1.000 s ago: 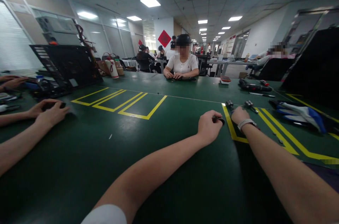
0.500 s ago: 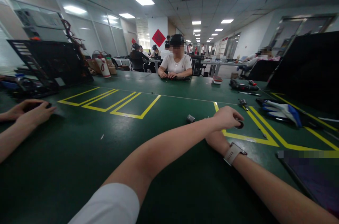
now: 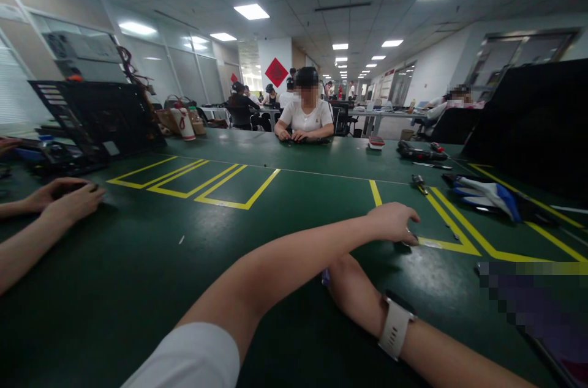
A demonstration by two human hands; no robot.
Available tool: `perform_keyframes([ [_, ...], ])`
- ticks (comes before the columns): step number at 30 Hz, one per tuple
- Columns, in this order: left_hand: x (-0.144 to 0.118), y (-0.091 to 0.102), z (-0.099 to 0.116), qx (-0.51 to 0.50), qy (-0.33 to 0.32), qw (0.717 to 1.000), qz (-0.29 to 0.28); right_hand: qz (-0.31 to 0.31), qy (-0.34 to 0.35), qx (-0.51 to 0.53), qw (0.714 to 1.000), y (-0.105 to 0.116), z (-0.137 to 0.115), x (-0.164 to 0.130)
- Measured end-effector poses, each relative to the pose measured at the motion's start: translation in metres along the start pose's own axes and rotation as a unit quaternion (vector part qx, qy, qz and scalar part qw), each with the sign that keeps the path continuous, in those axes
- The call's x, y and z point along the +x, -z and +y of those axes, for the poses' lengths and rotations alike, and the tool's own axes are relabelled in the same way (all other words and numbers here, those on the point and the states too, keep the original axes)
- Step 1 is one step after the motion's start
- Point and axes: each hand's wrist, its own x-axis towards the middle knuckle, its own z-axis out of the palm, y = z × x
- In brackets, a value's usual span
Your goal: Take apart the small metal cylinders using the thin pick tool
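My left hand (image 3: 392, 223) reaches across to the right, low over the table, with its thumb and fingers closed around a small dark ring (image 3: 408, 240). The ring is partly covered by the fingers. My right hand (image 3: 345, 275), below a wrist with a pale-strapped watch (image 3: 395, 324), lies under and nearer than my left forearm. Its fingers are hidden behind that forearm. A small purplish thing (image 3: 326, 277) shows at its left edge, too little to name.
On the green table (image 3: 285, 229) lie a small metal fitting (image 3: 419, 183), blue and white gloves (image 3: 489, 195), a dark power tool (image 3: 420, 150), and small bits (image 3: 456, 237). Another person's hands (image 3: 68, 198) work at left; a person (image 3: 305, 112) sits opposite. A dark panel (image 3: 542, 131) stands right.
My left hand has lowered with the dark ring toward the table. My right hand has drawn back and left, and the grey metal cylinder beyond my forearm is out of sight.
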Motion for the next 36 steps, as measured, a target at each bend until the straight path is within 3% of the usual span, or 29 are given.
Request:
perform_keyframes([
  [5, -0.055, 0.044, -0.003, -0.005, 0.002, 1.000, -0.003, -0.060, -0.107, 0.126, 0.984, 0.003, -0.009, -0.013],
  [8, -0.099, 0.062, -0.014, -0.042, 0.033, 0.999, 0.002, -0.066, -0.191, 0.243, 0.949, 0.023, -0.004, -0.021],
  [11, -0.141, 0.069, -0.026, -0.070, 0.049, 0.992, -0.092, -0.088, -0.283, 0.342, 0.892, 0.047, 0.005, -0.024],
  [14, -0.176, 0.071, -0.035, -0.052, 0.075, 0.976, -0.197, -0.104, -0.334, 0.382, 0.855, 0.057, 0.011, -0.023],
  [17, -0.200, 0.072, -0.040, -0.010, 0.089, 0.968, -0.234, -0.137, -0.315, 0.390, 0.854, 0.050, 0.013, -0.021],
  [23, -0.215, 0.078, -0.048, -0.002, 0.138, 0.975, -0.175, -0.198, -0.188, 0.354, 0.895, 0.042, -0.003, -0.029],
  [27, -0.215, 0.075, -0.063, -0.117, 0.186, 0.970, -0.100, -0.234, -0.167, 0.351, 0.891, 0.060, -0.021, -0.054],
  [29, -0.213, 0.069, -0.067, -0.249, 0.253, 0.933, -0.054, -0.232, -0.178, 0.357, 0.887, 0.070, -0.026, -0.065],
  [32, -0.203, 0.057, -0.063, -0.440, 0.327, 0.836, 0.037, -0.163, -0.244, 0.356, 0.887, 0.086, -0.028, -0.074],
  [36, -0.181, 0.045, -0.041, -0.578, 0.347, 0.725, 0.143, -0.115, -0.372, 0.392, 0.834, 0.099, -0.020, -0.074],
])
